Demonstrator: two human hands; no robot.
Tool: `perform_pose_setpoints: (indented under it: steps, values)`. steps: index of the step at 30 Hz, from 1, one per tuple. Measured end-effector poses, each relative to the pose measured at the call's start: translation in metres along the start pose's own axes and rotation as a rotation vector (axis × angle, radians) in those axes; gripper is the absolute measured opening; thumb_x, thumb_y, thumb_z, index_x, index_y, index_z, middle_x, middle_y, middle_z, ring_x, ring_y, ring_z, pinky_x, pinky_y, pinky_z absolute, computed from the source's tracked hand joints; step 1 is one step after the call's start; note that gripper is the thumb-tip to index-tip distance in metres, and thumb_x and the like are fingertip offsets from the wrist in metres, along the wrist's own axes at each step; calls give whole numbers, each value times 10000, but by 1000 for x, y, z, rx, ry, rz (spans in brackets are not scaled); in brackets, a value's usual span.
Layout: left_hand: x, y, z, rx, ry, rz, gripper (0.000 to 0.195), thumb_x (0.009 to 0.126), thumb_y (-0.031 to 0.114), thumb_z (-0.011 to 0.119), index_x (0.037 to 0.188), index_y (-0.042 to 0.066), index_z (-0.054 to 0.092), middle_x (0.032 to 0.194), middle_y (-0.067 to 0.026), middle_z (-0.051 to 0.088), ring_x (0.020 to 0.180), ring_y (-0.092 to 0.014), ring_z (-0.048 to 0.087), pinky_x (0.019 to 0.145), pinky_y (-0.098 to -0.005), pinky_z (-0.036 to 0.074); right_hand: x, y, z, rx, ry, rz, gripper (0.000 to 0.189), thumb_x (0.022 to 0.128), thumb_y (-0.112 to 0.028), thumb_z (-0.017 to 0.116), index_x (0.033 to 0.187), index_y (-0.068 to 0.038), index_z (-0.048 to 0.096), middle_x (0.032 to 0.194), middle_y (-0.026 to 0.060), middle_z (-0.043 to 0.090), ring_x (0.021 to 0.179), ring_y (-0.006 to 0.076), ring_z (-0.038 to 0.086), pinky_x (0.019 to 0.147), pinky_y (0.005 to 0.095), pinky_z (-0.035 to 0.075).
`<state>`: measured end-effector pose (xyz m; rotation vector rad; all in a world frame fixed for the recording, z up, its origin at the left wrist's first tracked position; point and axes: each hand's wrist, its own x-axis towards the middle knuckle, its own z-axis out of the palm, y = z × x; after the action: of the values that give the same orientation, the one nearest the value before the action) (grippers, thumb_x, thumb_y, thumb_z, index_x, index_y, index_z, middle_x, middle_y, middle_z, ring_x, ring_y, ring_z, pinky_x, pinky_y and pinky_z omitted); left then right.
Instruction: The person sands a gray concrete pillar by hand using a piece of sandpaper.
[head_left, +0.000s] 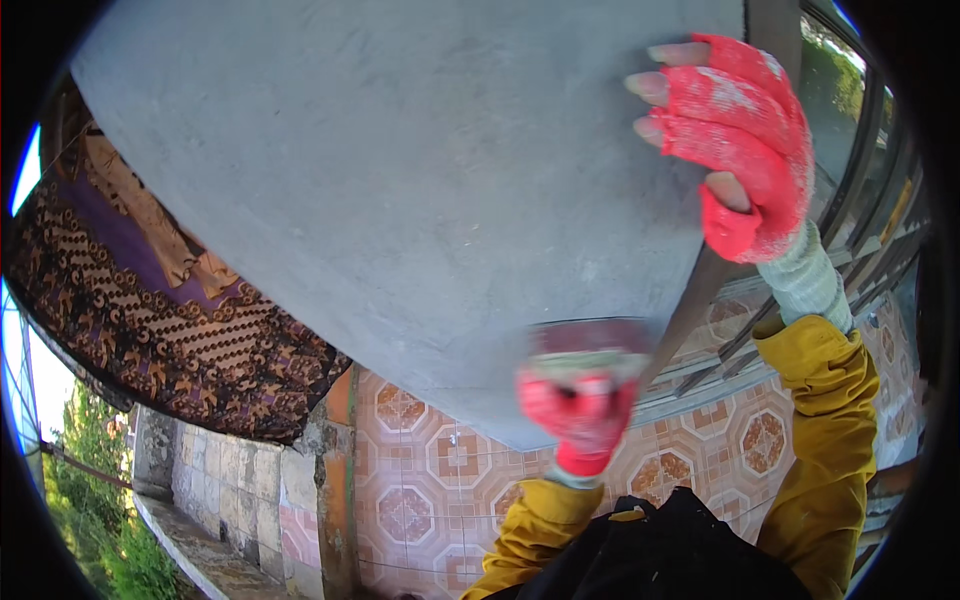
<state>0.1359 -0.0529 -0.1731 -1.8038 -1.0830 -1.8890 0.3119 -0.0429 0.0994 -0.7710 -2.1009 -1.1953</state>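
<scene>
A smooth grey wall (420, 187) fills the upper middle of the head view. My left hand (577, 405), in a red glove and blurred, grips a wide-bladed scraper or putty knife (590, 341) whose blade lies at the wall's lower part. My right hand (727, 142), in a red fingerless glove with pale smudges, rests with spread fingertips on the wall's right side, beside the dark window frame; no tool shows in it. Yellow-brown sleeves cover both arms.
Patterned floor tiles (457, 457) lie below the wall. Dark-framed windows (832, 97) stand at the right. Patterned cloths (202, 330) hang at the left, above a low tiled wall (232, 472). Green plants (97, 480) grow beyond it.
</scene>
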Motion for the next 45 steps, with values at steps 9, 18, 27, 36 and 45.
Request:
perform_pose_setpoints:
  steps: [9, 18, 27, 36, 45]
  values:
    - [16, -88, -42, 269, -28, -56, 1072, 778, 343, 815, 1610, 214, 151, 1581, -244, 185, 1405, -487, 300, 1106, -609, 337, -30, 9, -7, -38, -37, 75, 480, 1052, -358, 380, 1052, -26, 726, 1181, 160, 705, 1183, 412, 601, 1035, 546, 430]
    - [8, -56, -33, 156, -20, -19, 832, 790, 330, 816, 1470, 312, 338, 1491, -213, 288, 1277, -437, 402, 1015, -570, 395, -31, 5, -1, 132, 151, 110, 490, 1057, -381, 381, 1058, -40, 733, 1196, 157, 704, 1234, 379, 581, 1055, 506, 427]
    - [18, -107, -49, 157, 58, -309, 985, 820, 325, 797, 1594, 302, 188, 1603, -261, 119, 1406, -525, 286, 1078, -632, 345, -37, 8, -8, 16, 73, 61, 410, 1043, -303, 412, 1043, -38, 725, 1206, 150, 702, 1230, 369, 590, 1048, 499, 426]
    - [-46, -88, -34, 126, -127, 168, 1131, 717, 406, 871, 1603, 297, 176, 1609, -295, 92, 1445, -531, 222, 1095, -638, 333, -21, 3, -5, 16, 125, 1, 238, 872, -89, 560, 1060, -49, 701, 1201, 137, 706, 1187, 367, 617, 1016, 491, 451]
    - [113, -75, -49, 179, 141, -280, 871, 848, 235, 723, 1560, 45, 259, 1563, -234, 239, 1378, -439, 368, 1111, -546, 377, -8, -1, 7, 198, 199, -10, 459, 630, 1, 677, 1086, -52, 690, 1208, 107, 697, 1182, 342, 625, 1014, 499, 476]
